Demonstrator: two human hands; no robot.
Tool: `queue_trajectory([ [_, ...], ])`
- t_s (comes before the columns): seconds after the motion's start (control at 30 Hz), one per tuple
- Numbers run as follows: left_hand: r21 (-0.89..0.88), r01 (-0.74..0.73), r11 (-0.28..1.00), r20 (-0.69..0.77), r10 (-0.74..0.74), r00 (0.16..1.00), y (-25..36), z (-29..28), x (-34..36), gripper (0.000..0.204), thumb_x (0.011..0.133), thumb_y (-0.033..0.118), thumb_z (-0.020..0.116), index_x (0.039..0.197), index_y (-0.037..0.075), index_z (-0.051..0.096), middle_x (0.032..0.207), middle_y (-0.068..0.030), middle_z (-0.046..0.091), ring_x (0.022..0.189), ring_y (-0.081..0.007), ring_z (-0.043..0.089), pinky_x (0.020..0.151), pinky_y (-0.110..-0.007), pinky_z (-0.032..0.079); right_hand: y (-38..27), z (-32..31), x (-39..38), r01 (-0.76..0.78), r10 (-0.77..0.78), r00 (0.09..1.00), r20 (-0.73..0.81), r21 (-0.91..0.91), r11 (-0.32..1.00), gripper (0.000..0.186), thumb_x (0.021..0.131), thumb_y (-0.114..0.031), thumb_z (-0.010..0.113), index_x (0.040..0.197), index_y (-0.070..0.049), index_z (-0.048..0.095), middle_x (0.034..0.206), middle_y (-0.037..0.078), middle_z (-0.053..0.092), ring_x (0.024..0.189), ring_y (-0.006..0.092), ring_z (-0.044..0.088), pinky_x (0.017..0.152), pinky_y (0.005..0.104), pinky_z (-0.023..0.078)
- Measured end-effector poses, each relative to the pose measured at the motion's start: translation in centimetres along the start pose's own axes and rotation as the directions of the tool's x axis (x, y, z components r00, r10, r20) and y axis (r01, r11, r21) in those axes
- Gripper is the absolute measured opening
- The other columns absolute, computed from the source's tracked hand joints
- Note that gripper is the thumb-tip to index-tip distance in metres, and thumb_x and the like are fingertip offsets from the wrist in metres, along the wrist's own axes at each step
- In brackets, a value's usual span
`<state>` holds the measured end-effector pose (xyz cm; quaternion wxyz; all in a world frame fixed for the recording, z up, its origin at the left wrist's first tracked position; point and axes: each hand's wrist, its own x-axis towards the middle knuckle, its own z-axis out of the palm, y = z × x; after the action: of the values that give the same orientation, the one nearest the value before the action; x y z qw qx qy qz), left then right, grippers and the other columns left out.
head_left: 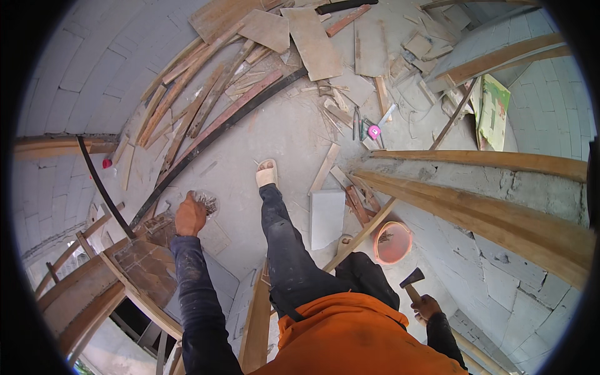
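Observation:
My left hand (190, 216) is closed at the left, its back facing up. Against its inner side is a clear plastic holder of nails (207, 204), which it appears to grip; whether this is a bag or a cup I cannot tell. At the lower right, my right hand (426, 307) wraps round the wooden handle of a hatchet (412, 279). The tool's dark, flared head points up and to the left. Up and to the left of that hand stands an orange-pink bucket (400, 248) with a small heap of thin brown pieces inside.
Planks (209, 100) and boards (312, 45) lie scattered across the far floor. A pink tape measure (374, 132) rests near pliers (356, 123). A pale block (327, 219) lies beside my leg. Timber-edged concrete (475, 200) runs along the right; a board-lined opening (134, 325) is at lower left.

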<state>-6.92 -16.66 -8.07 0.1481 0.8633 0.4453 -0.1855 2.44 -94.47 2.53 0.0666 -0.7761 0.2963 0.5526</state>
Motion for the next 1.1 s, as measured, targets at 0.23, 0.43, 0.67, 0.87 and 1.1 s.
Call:
queue_trajectory([
  [0.23,0.009,-0.04,0.999,0.112,0.039,0.993,-4.1,-5.7,14.2,0.049,0.095,0.019,0.061,0.138,-0.001,0.054,0.103,-0.0345,0.072,0.098,-0.0515,0.071,0.088,-0.059,0.057,-29.0,-3.5,-18.2,-0.02,0.047,0.99,0.132,-0.196,0.98,0.044,0.096,-0.031,0.073,0.13,-0.004,0.064,0.082,0.007,0.068,0.063,0.0158,0.061,0.057,0.0341,0.05],
  [0.43,0.054,-0.107,0.993,0.178,0.096,0.979,-6.1,-10.4,21.5,0.05,0.094,0.017,0.059,0.141,0.002,0.054,0.108,-0.0356,0.072,0.101,-0.0524,0.071,0.09,-0.06,0.055,-42.7,-6.5,-24.6,0.393,-0.399,0.911,-0.108,-0.071,0.917,0.055,0.096,-0.039,0.077,0.135,-0.004,0.06,0.086,0.015,0.07,0.068,0.0232,0.065,0.073,0.0406,0.055],
  [0.67,0.042,-0.163,0.986,0.276,0.145,0.95,-3.0,-14.5,23.1,0.049,0.095,0.013,0.055,0.143,0.004,0.052,0.105,-0.0348,0.072,0.1,-0.0535,0.07,0.09,-0.06,0.055,-47.0,-7.8,-22.1,0.547,-0.512,0.678,-0.527,-0.104,0.831,0.051,0.096,-0.03,0.075,0.136,-0.003,0.059,0.111,0.026,0.071,0.102,0.0398,0.069,0.092,0.0443,0.053],
  [0.87,-0.003,-0.262,0.965,0.244,0.255,0.936,1.5,-14.9,24.5,0.051,0.095,0.012,0.055,0.146,0.005,0.05,0.103,-0.0339,0.073,0.099,-0.0532,0.07,0.09,-0.059,0.054,-51.7,-4.3,-10.5,0.531,-0.506,0.765,-0.399,-0.054,0.846,0.063,0.095,-0.027,0.072,0.15,-0.005,0.05,0.125,0.032,0.069,0.118,0.048,0.067,0.102,0.0479,0.052],
  [1.1,0.013,-0.25,0.968,0.248,0.239,0.939,11.9,-14.1,28.7,0.053,0.095,0.013,0.056,0.147,0.004,0.05,0.105,-0.0348,0.072,0.099,-0.0524,0.07,0.089,-0.059,0.054,-66.5,-0.2,7.0,0.55,-0.577,0.8,-0.167,-0.183,0.815,0.07,0.084,-0.017,0.066,0.152,-0.01,0.05,0.126,0.03,0.07,0.118,0.0453,0.068,0.105,0.0491,0.052],
])
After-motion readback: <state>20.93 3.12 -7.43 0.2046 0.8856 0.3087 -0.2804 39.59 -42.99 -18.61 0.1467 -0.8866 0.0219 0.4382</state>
